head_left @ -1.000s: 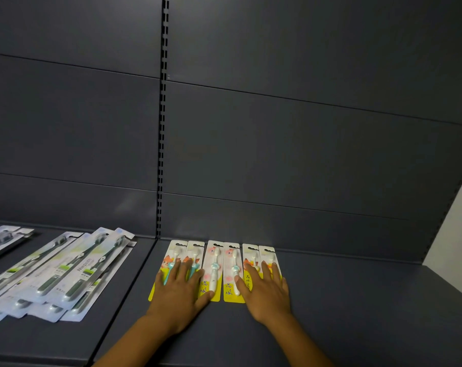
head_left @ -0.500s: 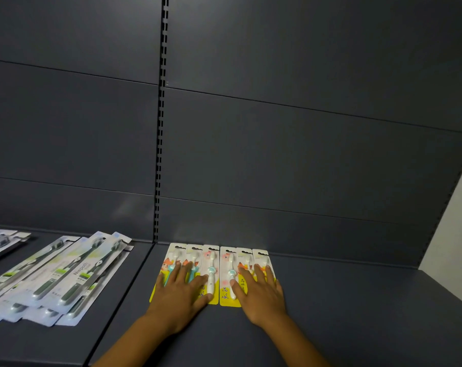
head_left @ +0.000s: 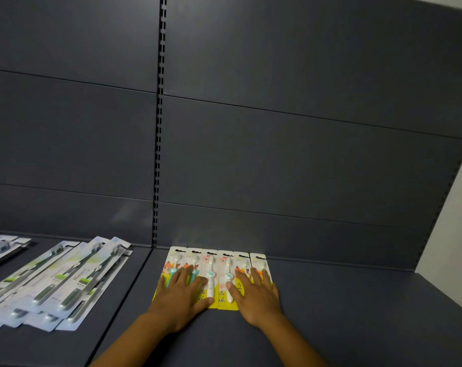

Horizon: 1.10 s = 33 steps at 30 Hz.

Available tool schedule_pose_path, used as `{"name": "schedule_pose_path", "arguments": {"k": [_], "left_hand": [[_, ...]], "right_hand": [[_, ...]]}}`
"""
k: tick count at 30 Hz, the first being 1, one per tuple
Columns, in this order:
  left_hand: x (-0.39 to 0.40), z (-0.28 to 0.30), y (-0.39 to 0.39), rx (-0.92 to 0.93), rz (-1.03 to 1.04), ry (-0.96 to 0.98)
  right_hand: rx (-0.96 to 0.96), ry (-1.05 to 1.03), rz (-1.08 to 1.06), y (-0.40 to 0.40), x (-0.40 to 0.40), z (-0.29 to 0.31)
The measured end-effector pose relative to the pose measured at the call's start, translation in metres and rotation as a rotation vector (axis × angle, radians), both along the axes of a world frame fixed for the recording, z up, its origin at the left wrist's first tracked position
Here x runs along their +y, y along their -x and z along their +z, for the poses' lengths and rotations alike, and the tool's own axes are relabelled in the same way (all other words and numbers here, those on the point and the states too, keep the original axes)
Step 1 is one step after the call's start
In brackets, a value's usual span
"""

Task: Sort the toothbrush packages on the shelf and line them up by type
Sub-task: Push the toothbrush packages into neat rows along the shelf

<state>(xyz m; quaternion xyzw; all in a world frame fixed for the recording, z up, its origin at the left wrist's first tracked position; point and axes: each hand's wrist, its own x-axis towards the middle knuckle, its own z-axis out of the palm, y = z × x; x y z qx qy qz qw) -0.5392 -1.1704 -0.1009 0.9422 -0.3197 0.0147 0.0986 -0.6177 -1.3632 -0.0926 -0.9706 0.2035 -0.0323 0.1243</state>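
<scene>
Several yellow children's toothbrush packages [head_left: 214, 263] lie side by side in a row on the dark grey shelf [head_left: 357, 313], just right of the shelf joint. My left hand [head_left: 181, 295] lies flat with fingers spread on the left packages of the row. My right hand [head_left: 256, 295] lies flat on the right packages. Both palms press down and grip nothing. To the left, on the neighbouring shelf section, several long white-and-green adult toothbrush packages [head_left: 55, 282] lie fanned and overlapping.
More grey toothbrush packages [head_left: 2, 247] show at the far left edge. A slotted upright [head_left: 159, 128] divides the grey back panels. A pale wall [head_left: 457, 221] borders the shelf on the right.
Both hands have slid the yellow packages closer together, closing the gap in the middle of the row. The view has tilted slightly.
</scene>
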Motion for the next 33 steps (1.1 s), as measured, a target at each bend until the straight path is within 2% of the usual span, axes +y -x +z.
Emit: {"name": "schedule_pose_path", "arguments": {"k": [6, 9, 14, 19, 25, 33], "left_hand": [[0.012, 0.02, 0.002, -0.019, 0.007, 0.035], [0.03, 0.037, 0.001, -0.023, 0.037, -0.006], [0.076, 0.069, 0.008, -0.06, 0.151, -0.044], [0.128, 0.084, 0.015, -0.139, 0.261, -0.053], [0.186, 0.081, 0.008, -0.138, 0.291, -0.084], [0.277, 0.08, -0.068, -0.188, 0.225, -0.081]], "right_hand": [[-0.063, 0.041, 0.065, 0.004, 0.001, 0.018], [-0.092, 0.095, 0.129, 0.007, 0.004, 0.03], [-0.018, 0.136, 0.219, 0.005, 0.023, 0.055], [-0.016, 0.149, 0.305, -0.008, 0.068, 0.069], [-0.032, 0.154, 0.377, -0.03, 0.139, 0.071], [-0.025, 0.136, 0.345, -0.091, 0.226, 0.072]]}}
